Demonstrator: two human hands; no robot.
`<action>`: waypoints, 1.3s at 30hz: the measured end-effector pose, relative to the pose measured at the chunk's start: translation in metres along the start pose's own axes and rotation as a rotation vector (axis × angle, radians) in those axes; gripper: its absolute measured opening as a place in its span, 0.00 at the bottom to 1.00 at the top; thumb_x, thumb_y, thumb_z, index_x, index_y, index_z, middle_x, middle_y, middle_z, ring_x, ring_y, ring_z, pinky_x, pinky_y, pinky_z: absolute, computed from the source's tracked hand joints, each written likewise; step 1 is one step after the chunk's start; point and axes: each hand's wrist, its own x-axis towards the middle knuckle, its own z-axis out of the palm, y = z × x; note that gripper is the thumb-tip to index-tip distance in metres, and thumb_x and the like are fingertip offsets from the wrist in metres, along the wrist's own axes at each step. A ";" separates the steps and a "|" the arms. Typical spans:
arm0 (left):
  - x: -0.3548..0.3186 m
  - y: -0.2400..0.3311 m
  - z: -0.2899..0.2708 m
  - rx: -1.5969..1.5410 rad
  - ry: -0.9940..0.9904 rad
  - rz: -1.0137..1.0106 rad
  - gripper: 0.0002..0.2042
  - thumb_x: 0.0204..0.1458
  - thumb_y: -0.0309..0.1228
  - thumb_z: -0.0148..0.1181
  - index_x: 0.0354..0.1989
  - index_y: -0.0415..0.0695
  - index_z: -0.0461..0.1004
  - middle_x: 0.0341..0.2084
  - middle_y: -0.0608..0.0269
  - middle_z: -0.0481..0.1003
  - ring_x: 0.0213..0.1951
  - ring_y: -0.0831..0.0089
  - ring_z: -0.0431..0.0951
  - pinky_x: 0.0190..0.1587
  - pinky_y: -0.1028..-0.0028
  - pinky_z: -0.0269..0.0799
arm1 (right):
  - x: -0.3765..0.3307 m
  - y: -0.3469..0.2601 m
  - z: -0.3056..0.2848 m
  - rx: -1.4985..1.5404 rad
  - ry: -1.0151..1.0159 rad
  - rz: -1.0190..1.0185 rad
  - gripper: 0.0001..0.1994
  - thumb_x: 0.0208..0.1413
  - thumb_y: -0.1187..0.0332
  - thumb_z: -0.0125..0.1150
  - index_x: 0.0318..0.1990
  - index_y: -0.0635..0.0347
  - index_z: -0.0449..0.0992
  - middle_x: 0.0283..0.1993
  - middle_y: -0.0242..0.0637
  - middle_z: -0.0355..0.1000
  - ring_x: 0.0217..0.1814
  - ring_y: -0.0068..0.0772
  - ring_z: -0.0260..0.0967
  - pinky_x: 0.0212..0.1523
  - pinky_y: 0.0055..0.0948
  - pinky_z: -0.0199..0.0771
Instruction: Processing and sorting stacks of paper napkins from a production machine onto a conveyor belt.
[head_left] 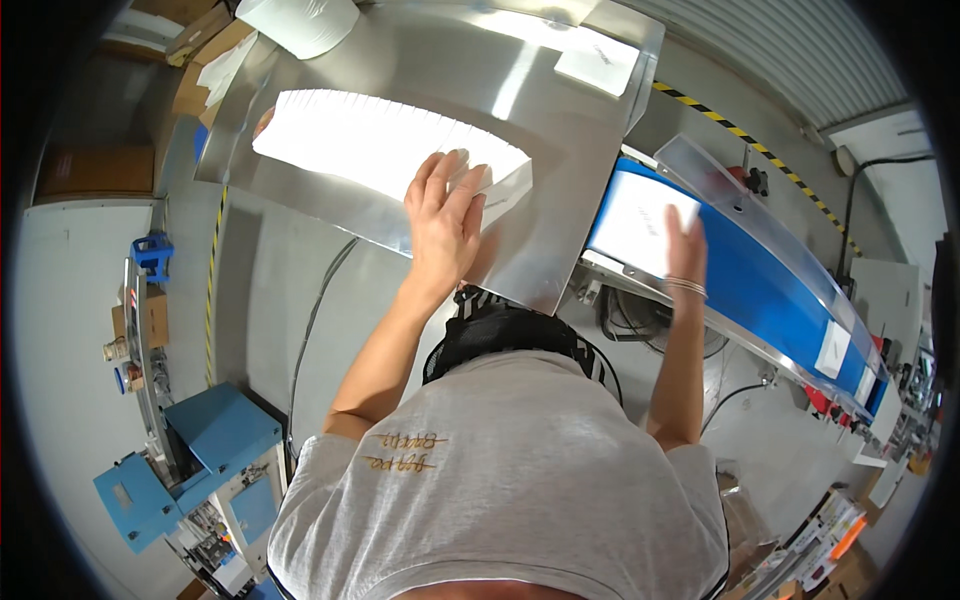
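A long, slightly curved row of thin white boxes (370, 138) stands packed together on the metal table. My left hand (445, 205) rests at the right end of this row, its fingers apart and touching the boxes' top edges. To the right, a flat white box (635, 222) with small print is at the near end of the blue conveyor belt (765, 275). My right hand (686, 250) grips that box by its right side; hand and box are both a little smeared by motion, and some fingers are hidden.
Another flat white box (598, 60) lies at the far right corner of the metal table (440, 60). A white roll (300, 25) stands at the far left. Farther down the belt is a small white box (832, 348), beside a clear guard rail (745, 215).
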 end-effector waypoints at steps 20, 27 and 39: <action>-0.005 -0.006 -0.002 0.033 -0.010 0.155 0.18 0.38 0.20 0.62 0.40 0.51 0.80 0.55 0.56 0.67 0.60 0.49 0.60 0.58 0.48 0.53 | -0.001 -0.103 0.097 0.073 -0.782 -0.530 0.24 0.46 0.72 0.68 0.52 0.57 0.69 0.53 0.33 0.67 0.55 0.32 0.66 0.54 0.30 0.68; -0.001 -0.011 -0.006 -0.009 -0.044 0.165 0.16 0.39 0.22 0.63 0.39 0.53 0.81 0.57 0.55 0.64 0.61 0.49 0.58 0.60 0.49 0.49 | -0.006 -0.089 0.107 0.140 -0.763 -0.484 0.21 0.46 0.72 0.69 0.50 0.59 0.70 0.50 0.32 0.67 0.51 0.27 0.66 0.53 0.28 0.69; 0.008 -0.010 -0.004 -0.002 -0.005 0.048 0.13 0.45 0.24 0.62 0.42 0.43 0.77 0.55 0.53 0.65 0.60 0.50 0.59 0.59 0.55 0.51 | -0.018 -0.040 0.053 0.454 -0.421 -0.083 0.13 0.56 0.66 0.62 0.45 0.62 0.69 0.40 0.31 0.71 0.40 0.20 0.68 0.42 0.23 0.70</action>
